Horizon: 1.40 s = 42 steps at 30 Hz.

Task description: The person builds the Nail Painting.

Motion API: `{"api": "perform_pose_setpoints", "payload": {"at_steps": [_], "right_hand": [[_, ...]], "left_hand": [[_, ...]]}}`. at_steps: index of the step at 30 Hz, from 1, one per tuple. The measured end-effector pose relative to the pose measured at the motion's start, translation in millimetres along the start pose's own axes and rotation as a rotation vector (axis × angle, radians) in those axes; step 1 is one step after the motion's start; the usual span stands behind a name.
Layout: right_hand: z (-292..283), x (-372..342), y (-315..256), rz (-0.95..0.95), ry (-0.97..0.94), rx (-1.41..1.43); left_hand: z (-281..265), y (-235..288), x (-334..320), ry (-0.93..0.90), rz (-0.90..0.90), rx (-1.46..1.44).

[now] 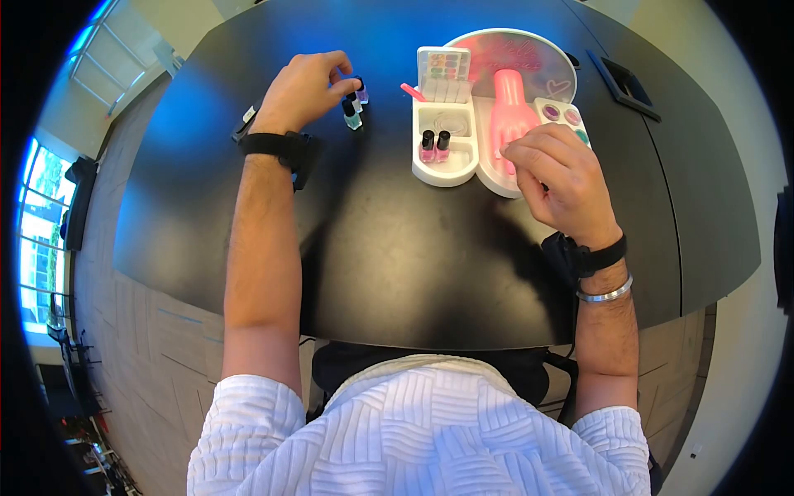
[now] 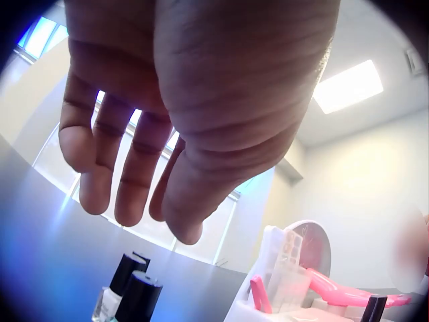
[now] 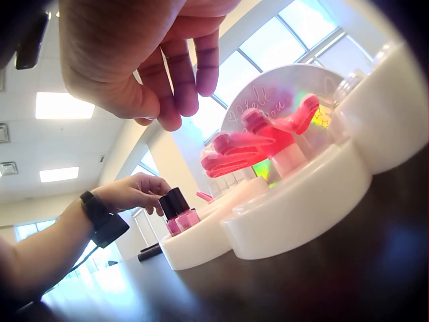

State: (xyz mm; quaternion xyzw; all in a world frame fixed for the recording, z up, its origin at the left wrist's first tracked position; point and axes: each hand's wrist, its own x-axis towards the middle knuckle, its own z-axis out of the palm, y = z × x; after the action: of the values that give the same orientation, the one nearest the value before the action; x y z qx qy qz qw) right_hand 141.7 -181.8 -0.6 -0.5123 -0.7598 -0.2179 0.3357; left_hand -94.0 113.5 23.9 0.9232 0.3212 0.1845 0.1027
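Note:
My left hand (image 1: 306, 89) hovers at a small group of nail polish bottles with black caps, one of them a teal bottle (image 1: 353, 121) and another a purple bottle (image 1: 363, 93). In the left wrist view its fingers hang loosely above the black caps (image 2: 139, 295), with nothing between them. Over the fingertips of a pink toy hand (image 1: 510, 116) is my right hand (image 1: 565, 178). The right wrist view shows its relaxed fingers (image 3: 179, 80) holding nothing, above the pink plastic fingers. The toy hand stands on a white manicure playset (image 3: 301, 215).
Two pink polish bottles (image 1: 435, 152) stand in the playset's left tray, below a small upright palette (image 1: 443, 70). A pink stick (image 1: 411, 92) leans at that tray. Round colour pots (image 1: 552, 112) sit on the right side. A dark frame-like object (image 1: 624, 85) lies on the black table (image 1: 389, 248).

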Motion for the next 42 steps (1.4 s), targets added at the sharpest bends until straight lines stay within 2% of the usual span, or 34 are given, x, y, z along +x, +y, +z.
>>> {"api": "perform_pose_setpoints", "payload": {"at_steps": [2, 4, 7, 13, 17, 23, 25, 29, 30, 32, 33, 36, 42], "right_hand": [[-0.1, -0.2, 0.3, 0.001, -0.003, 0.004], [0.7, -0.9, 0.5, 0.0, -0.002, 0.006], [0.6, -1.0, 0.7, 0.002, -0.002, 0.008], [0.2, -1.3, 1.4, 0.002, -0.005, 0.011], [0.2, -1.2, 1.4, -0.003, -0.004, 0.011], [-0.4, -1.0, 1.4, -0.003, -0.003, 0.014], [-0.3, -1.4, 1.6, -0.005, -0.001, 0.014], [0.1, -2.1, 1.8, -0.013, -0.006, 0.009], [-0.2, -2.0, 1.9, -0.011, -0.007, 0.01], [-0.6, -0.6, 1.5, -0.022, -0.014, 0.009], [-0.4, -0.5, 1.2, -0.025, -0.015, 0.011], [0.2, -0.2, 0.3, -0.014, -0.013, 0.012], [-0.1, -0.5, 0.8, -0.005, 0.001, 0.009]], "left_hand": [[12.2, 1.0, 1.4, 0.017, -0.007, 0.021], [29.0, -2.6, 3.9, 0.19, 0.072, 0.08], [42.4, -7.5, 6.4, 0.14, 0.14, 0.124], [47.5, 5.5, 7.3, 0.018, 0.098, 0.149], [47.4, 12.1, 7.1, 0.03, 0.087, 0.152], [30.5, 26.2, 7.1, 0.11, 0.094, -0.002], [19.0, 35.6, 4.9, 0.239, 0.249, -0.086], [-4.4, 76.8, -10.5, 0.352, 0.377, -0.214], [-10.0, 92.4, -17.4, 0.35, 0.376, -0.215], [-18.6, 115.3, -29.2, 0.244, 0.499, -0.384], [-5.8, 108.4, -21.8, 0.228, 0.577, -0.398], [14.0, 115.0, -24.7, 0.073, 0.617, -0.453], [40.5, 115.9, -24.9, 0.026, 0.662, -0.277]]}}
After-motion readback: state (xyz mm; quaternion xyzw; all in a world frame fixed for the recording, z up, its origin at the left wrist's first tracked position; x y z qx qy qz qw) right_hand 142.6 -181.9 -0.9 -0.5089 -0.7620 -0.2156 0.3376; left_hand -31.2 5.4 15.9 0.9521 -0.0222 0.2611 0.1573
